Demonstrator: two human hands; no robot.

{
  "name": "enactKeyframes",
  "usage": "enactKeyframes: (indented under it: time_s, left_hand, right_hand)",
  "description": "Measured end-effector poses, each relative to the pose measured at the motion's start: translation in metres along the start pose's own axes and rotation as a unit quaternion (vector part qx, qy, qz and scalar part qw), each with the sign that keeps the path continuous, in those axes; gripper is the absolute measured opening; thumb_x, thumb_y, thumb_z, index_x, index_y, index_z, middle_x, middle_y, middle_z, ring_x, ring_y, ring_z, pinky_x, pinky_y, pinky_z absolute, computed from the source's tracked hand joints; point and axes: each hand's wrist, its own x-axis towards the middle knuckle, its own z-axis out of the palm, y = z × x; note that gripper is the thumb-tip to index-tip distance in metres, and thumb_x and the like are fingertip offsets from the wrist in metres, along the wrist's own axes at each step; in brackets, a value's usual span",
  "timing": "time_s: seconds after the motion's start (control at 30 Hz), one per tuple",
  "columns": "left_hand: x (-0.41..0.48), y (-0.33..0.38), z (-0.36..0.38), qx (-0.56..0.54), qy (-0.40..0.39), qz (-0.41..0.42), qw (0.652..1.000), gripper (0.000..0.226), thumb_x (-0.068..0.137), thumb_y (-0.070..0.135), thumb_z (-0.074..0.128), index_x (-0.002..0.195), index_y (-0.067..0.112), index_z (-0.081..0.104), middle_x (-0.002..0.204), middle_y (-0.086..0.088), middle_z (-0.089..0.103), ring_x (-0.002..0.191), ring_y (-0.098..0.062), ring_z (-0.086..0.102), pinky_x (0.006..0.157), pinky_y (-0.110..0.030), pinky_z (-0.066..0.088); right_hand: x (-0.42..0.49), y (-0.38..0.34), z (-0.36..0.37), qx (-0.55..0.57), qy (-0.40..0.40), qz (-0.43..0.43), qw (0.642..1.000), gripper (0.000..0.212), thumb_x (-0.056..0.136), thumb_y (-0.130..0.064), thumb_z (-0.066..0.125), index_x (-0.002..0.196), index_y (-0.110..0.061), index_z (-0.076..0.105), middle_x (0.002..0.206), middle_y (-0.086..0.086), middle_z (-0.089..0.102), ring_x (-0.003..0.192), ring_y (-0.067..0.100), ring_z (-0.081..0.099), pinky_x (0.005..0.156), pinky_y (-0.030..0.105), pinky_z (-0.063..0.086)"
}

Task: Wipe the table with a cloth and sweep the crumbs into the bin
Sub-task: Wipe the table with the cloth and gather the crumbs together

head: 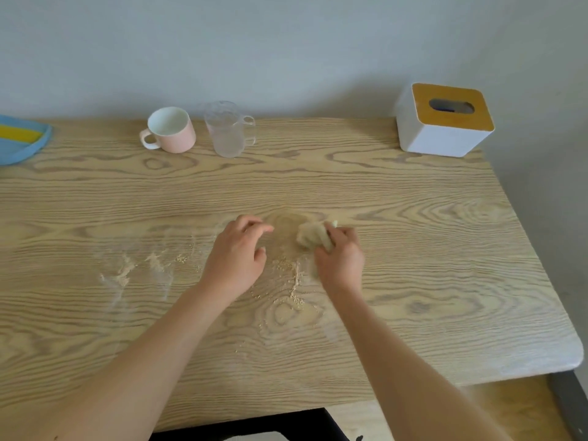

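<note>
The pale cloth sits bunched on the counter, gripped by the right hand with its fingers curled round it. The crumbs lie just in front of it, between the two hands, and thinner smears trail off to the left. The left hand is beside the pile, fingers loosely bent, holding nothing. I can't see a bin from here, so the sweep is the worry. A wad that small may plough through the crumbs and scatter them, or push them over the near edge onto the floor. A long stroke toward the wall might also knock the pink mug or the clear cup.
</note>
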Motion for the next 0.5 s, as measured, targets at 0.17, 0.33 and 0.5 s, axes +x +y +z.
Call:
enactKeyframes:
  time_s: [0.17,0.33,0.5]
  left_hand:
    - [-0.007,-0.015,-0.003,-0.007,0.017,-0.022,1.0,0.038,0.084,0.007,0.061,0.12,0.02,0.059,0.12,0.003,0.05,0.112,-0.014,0.048,0.096,-0.024,0.036]
    - [-0.01,-0.027,-0.007,-0.012,0.029,-0.047,0.998,0.039,0.084,0.008,0.058,0.12,0.023,0.059,0.12,0.006,0.049,0.112,-0.011,0.046,0.097,-0.024,0.035]
    - [-0.007,-0.031,-0.009,-0.011,0.044,-0.053,0.998,0.039,0.084,0.006,0.06,0.12,0.019,0.058,0.12,0.002,0.05,0.113,-0.015,0.047,0.098,-0.027,0.035]
  right_hand:
    - [0.06,0.036,-0.043,-0.103,0.035,0.084,0.99,0.048,0.083,-0.009,0.057,0.131,-0.016,0.053,0.122,0.005,0.047,0.097,0.023,0.054,0.078,0.028,0.042]
    - [0.069,0.04,-0.022,-0.166,-0.015,0.12,0.979,0.054,0.083,-0.003,0.047,0.135,-0.015,0.046,0.127,0.008,0.04,0.106,0.032,0.047,0.088,0.036,0.044]
    - [0.036,-0.006,0.021,-0.148,-0.101,0.002,0.984,0.054,0.084,-0.008,0.053,0.137,-0.014,0.043,0.126,0.008,0.041,0.11,0.027,0.041,0.092,0.038,0.043]
